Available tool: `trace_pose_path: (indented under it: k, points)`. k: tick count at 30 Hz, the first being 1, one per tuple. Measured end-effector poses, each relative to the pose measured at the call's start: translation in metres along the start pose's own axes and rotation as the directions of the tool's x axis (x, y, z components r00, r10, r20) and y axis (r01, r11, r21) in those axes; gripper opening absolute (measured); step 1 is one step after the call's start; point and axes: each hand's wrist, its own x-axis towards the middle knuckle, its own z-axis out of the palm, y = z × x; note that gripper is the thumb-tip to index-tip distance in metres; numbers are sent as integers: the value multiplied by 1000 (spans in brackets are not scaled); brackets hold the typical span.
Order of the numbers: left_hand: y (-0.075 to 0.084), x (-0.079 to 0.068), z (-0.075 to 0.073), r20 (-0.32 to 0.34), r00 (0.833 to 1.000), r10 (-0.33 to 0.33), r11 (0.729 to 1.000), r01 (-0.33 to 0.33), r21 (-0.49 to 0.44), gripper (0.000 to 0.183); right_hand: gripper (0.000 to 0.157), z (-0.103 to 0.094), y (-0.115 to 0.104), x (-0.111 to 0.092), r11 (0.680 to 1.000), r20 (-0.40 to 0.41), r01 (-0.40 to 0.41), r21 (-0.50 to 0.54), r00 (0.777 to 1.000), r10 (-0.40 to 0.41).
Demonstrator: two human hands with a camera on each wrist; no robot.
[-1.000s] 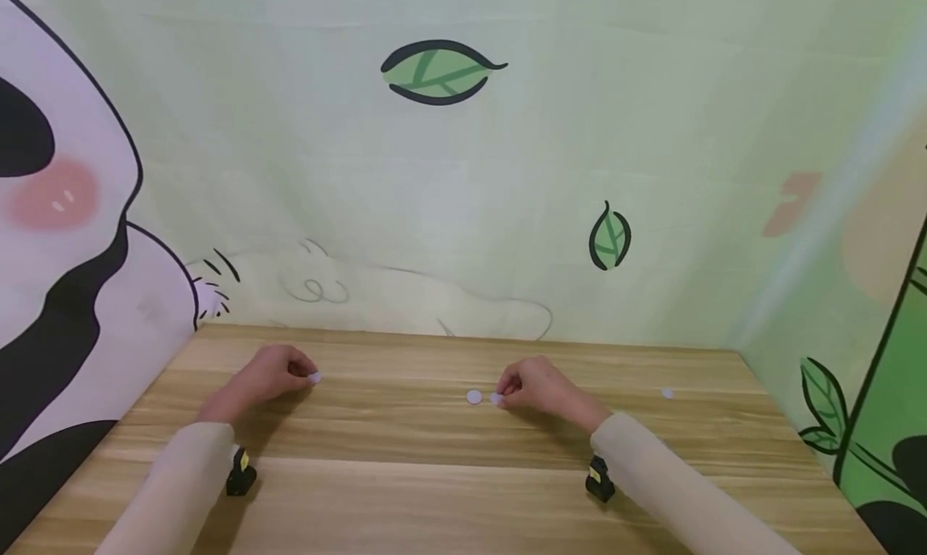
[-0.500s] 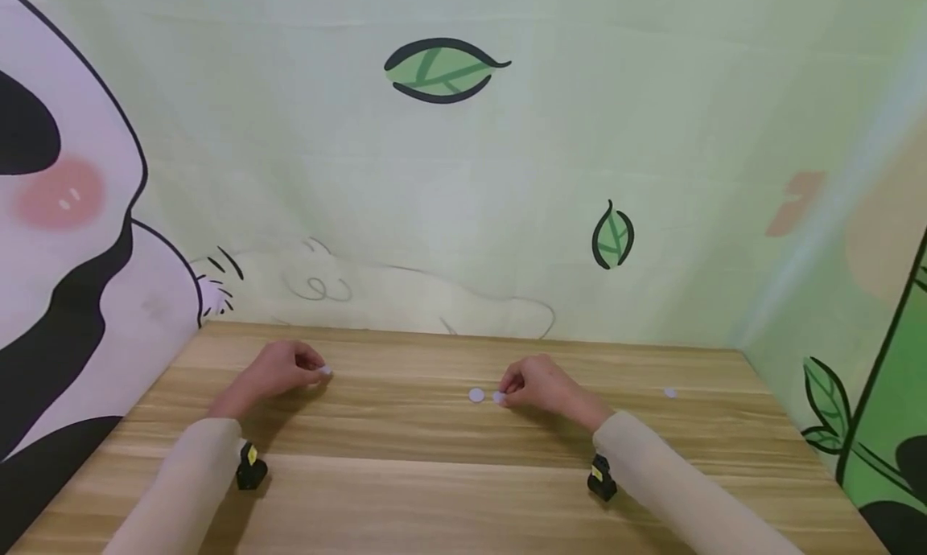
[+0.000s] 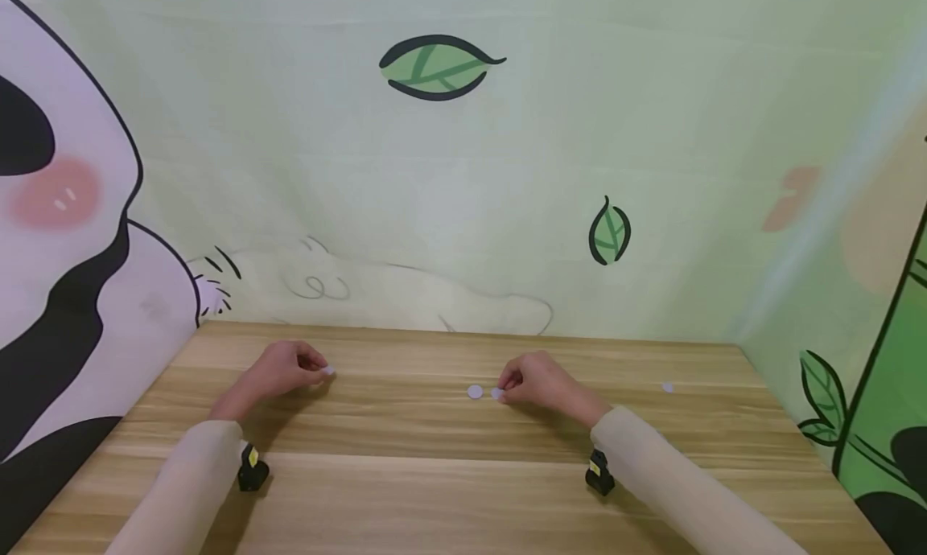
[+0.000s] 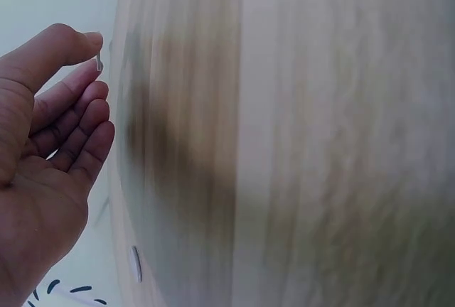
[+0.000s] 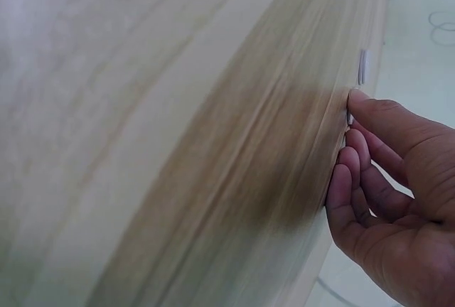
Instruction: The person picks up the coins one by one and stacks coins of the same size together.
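Between thumb and index finger, my left hand pinches a small thin white disc. The left wrist view shows this disc edge-on at the fingertips, raised off the wooden table. My right hand rests low on the table, thumb and index finger pinching another white disc. Just left of it lies a flat white disc, with a narrow gap between the two. In the right wrist view that disc appears edge-on beyond the thumb tip.
A further white disc lies toward the table's right side. In the left wrist view a disc lies on the table near the hand. Behind the table hangs a printed cloth with leaves and a panda. Black wrist cameras sit below both sleeves.
My left hand has moved a little to the right with its disc, mostly in the first half second. The right hand and its disc stay in place. The head view shifts slightly.
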Motion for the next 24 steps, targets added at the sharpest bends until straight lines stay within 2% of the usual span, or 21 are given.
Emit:
trace_pose_path:
  k: [9,18,24]
  points:
    - [4,2,7,-6,999,36,999,-36,-6,20,12,2,-1,0,1000,10,3,5,1000,-3]
    - [9,7,8,-10,996,84,996,-84,-7,18,11,2,1,0,1000,-3,16,4,1000,-16]
    - [12,10,10,-1,998,60,998,-60,-14,20,11,1,1,0,1000,-6,16,6,1000,-16]
